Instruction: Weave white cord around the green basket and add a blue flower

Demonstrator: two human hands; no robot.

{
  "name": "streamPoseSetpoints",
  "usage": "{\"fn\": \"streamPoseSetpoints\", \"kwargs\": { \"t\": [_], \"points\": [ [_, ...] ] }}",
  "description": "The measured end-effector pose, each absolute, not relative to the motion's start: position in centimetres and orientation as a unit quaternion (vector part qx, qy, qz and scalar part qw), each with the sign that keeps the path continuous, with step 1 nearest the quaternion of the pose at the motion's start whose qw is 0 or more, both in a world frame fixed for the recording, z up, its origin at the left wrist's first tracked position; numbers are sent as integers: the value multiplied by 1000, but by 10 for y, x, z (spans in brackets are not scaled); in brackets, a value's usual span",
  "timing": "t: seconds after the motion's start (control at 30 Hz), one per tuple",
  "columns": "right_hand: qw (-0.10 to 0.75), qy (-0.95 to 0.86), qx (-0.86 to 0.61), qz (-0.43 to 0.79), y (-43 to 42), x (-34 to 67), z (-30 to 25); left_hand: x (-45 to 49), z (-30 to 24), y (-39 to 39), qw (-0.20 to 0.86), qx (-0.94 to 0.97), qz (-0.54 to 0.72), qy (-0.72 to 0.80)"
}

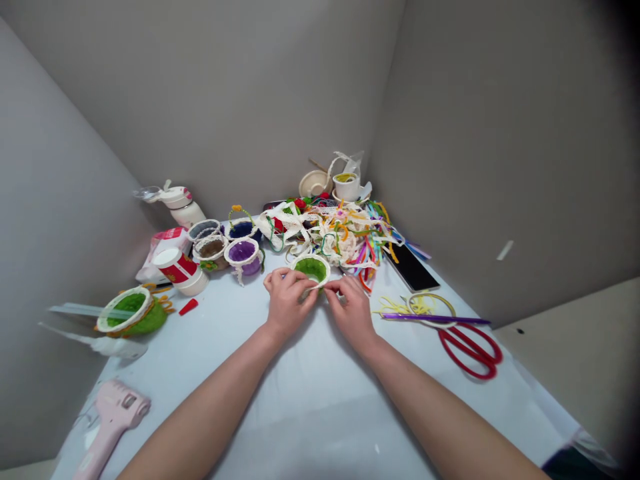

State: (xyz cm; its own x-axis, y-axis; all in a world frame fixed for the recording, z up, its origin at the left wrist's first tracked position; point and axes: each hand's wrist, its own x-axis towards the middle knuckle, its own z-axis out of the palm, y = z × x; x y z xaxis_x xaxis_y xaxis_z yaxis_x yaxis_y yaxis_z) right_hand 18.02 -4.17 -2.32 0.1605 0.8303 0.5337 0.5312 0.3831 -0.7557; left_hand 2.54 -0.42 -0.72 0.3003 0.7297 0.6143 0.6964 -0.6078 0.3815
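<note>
A small green basket [311,268] with a white trimmed rim stands on the table in front of me, its inside facing up towards the camera. My left hand [291,298] pinches the near left part of its rim, thumb and forefinger closed. At the near right side of the same rim, the fingertips of my right hand [350,308] are pressed together on the white trim. Both sets of fingertips almost meet at the front, where they cover part of the edge. Just behind lies a tangled pile of white lace and coloured pipe cleaners [340,233].
At left stand several small baskets, including a purple one [243,253], a red-and-white cup [177,267] and a bottle [184,205]. Nearer are a larger green basket [145,320] and a pink glue gun [117,413]. Right: phone [413,267], purple pipe cleaner [435,319], red-handled scissors [473,350].
</note>
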Motion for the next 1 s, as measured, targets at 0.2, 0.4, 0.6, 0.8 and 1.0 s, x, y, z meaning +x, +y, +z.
{"fn": "streamPoseSetpoints", "kwargs": {
  "t": [0.2, 0.4, 0.6, 0.8, 1.0],
  "points": [
    [620, -466, -543, 323, -34, 172, -30, 25, -9, -5, 12, 813, 400, 423],
    [558, -588, -541, 223, -31, 187, -14, 22, -10, -4, 9, 807, 397, 438],
    [365, -775, -515, 41, -12, 200, 16, 18, -11, -2, 1, 800, 408, 440],
    [291, -806, -509, 85, 11, 193, 29, 17, -12, -1, 5, 796, 410, 445],
    [381, -736, -506, 239, 18, 187, 41, 18, -11, -1, 21, 798, 402, 448]
  ]
}}
